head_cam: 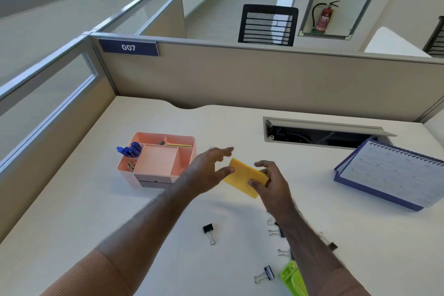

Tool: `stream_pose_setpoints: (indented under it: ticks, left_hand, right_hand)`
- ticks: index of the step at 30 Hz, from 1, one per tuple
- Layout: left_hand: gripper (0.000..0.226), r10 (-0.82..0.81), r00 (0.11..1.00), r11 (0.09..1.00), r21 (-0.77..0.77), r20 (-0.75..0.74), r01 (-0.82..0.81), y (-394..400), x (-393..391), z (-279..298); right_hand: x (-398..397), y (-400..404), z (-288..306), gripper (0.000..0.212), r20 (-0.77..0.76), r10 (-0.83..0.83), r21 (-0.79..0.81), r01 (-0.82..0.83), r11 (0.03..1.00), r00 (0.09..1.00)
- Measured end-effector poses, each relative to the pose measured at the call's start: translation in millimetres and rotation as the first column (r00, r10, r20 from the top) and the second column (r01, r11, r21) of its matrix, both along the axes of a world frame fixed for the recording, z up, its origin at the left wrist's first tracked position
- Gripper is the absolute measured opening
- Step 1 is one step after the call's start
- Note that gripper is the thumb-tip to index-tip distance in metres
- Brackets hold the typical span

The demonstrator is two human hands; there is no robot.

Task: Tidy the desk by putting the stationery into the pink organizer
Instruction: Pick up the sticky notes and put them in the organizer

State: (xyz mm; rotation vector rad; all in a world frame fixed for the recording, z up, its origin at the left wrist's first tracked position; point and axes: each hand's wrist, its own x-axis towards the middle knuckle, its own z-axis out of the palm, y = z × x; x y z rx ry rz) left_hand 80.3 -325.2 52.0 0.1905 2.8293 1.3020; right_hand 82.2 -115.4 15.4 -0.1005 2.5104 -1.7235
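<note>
The pink organizer (156, 162) stands on the white desk at the left, with blue markers (131, 150) in its left slot and a yellow-green item in a back slot. My right hand (269, 184) grips a yellow sticky-note pad (242, 176) above the desk, to the right of the organizer. My left hand (211, 170) hovers with fingers spread, its thumb touching the pad's left edge. Several black binder clips (208, 230) lie near the front, some hidden by my right forearm. A green plastic tool (292, 277) lies at the front edge.
A purple spiral desk calendar (394, 173) lies at the right. An open cable tray (322, 133) is set into the desk at the back. Beige partition walls (264, 77) close the desk at the back and left.
</note>
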Motion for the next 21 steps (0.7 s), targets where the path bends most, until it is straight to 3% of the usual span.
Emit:
stream_pose_setpoints:
  ticks: [3, 6, 11, 14, 17, 21]
  left_hand:
    - [0.035, 0.003, 0.996, 0.997, 0.075, 0.089, -0.010, 5, 4, 9]
    - [0.017, 0.011, 0.996, 0.997, 0.074, 0.085, -0.017, 4, 7, 18]
    - [0.019, 0.008, 0.967, 0.957, 0.277, 0.255, -0.081, -5, 14, 25]
    - [0.007, 0.029, 0.956, 0.966, 0.238, 0.291, -0.102, -13, 17, 28]
    - [0.006, 0.168, 0.976, 0.980, 0.087, 0.139, -0.181, -33, 8, 41]
    - [0.015, 0.333, 0.933, 0.930, -0.117, -0.135, -0.349, -82, -15, 61]
  right_hand:
    - [7, -4, 12, 0.050, 0.024, 0.036, -0.107, -0.034, 0.994, 0.999]
    - [12, -7, 19, 0.043, 0.046, 0.063, -0.164, -0.055, 0.985, 0.997]
    - [18, -10, 26, 0.028, 0.040, -0.029, -0.237, 0.038, 0.971, 0.999]
    - [20, -11, 27, 0.027, 0.038, -0.049, -0.225, 0.056, 0.973, 0.998]
    - [21, -3, 26, 0.024, 0.028, -0.089, -0.156, 0.092, 0.983, 0.996]
    - [26, 30, 21, 0.019, 0.072, -0.161, -0.140, 0.170, 0.975, 0.984]
